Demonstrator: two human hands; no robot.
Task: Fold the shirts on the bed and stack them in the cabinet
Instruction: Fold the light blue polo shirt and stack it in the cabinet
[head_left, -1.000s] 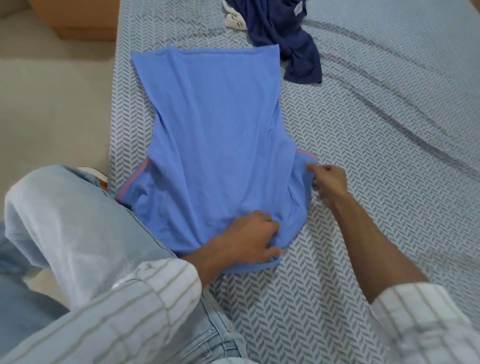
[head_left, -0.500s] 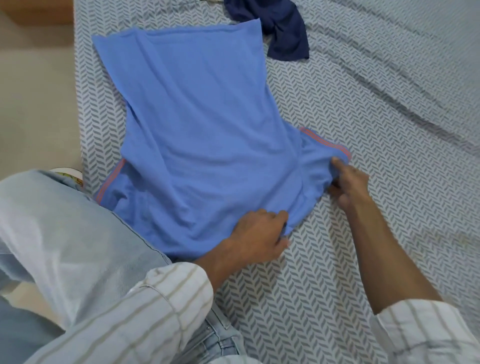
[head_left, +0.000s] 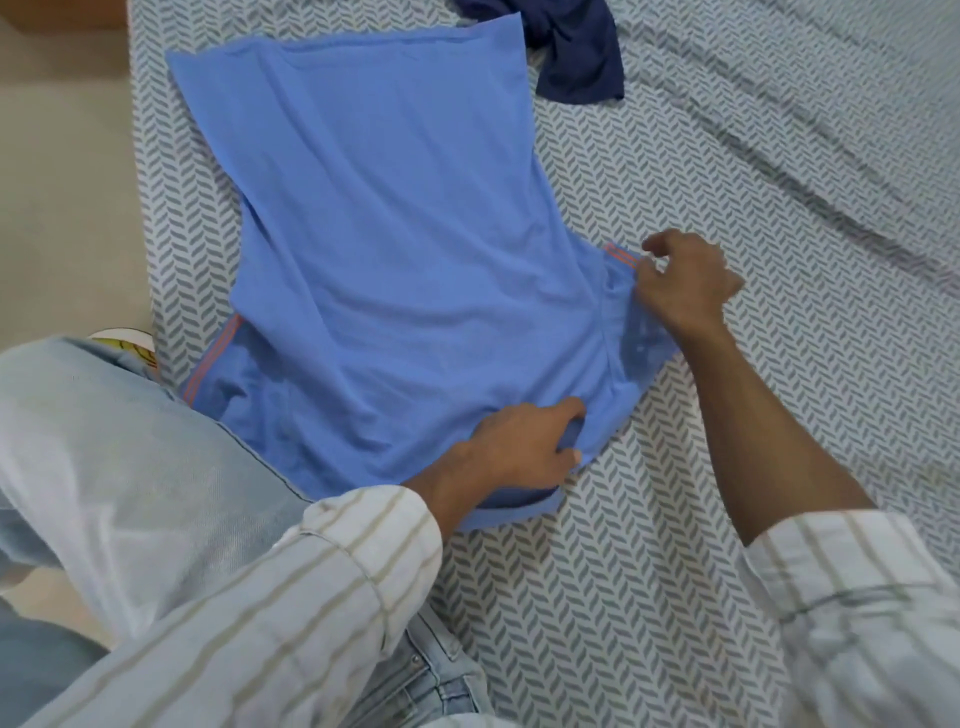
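Observation:
A light blue shirt (head_left: 395, 249) with red-striped sleeve hems lies flat, back up, on the bed, its collar end nearest me. My left hand (head_left: 524, 447) presses down on the shirt near the collar and right shoulder, fingers curled into the fabric. My right hand (head_left: 680, 283) pinches the right sleeve at its red-striped hem. A dark navy shirt (head_left: 571, 47) lies crumpled at the top, just beyond the blue shirt's bottom hem.
The bed (head_left: 727, 467) has a grey-and-white chevron sheet with creases running across the right side. My knee in light jeans (head_left: 130, 457) rests at the bed's left edge. Beige floor (head_left: 62, 208) lies to the left. No cabinet shows.
My right hand has shifted up along the right sleeve and now pinches it near the striped hem. My left hand stays pressed near the collar. The view has tilted slightly.

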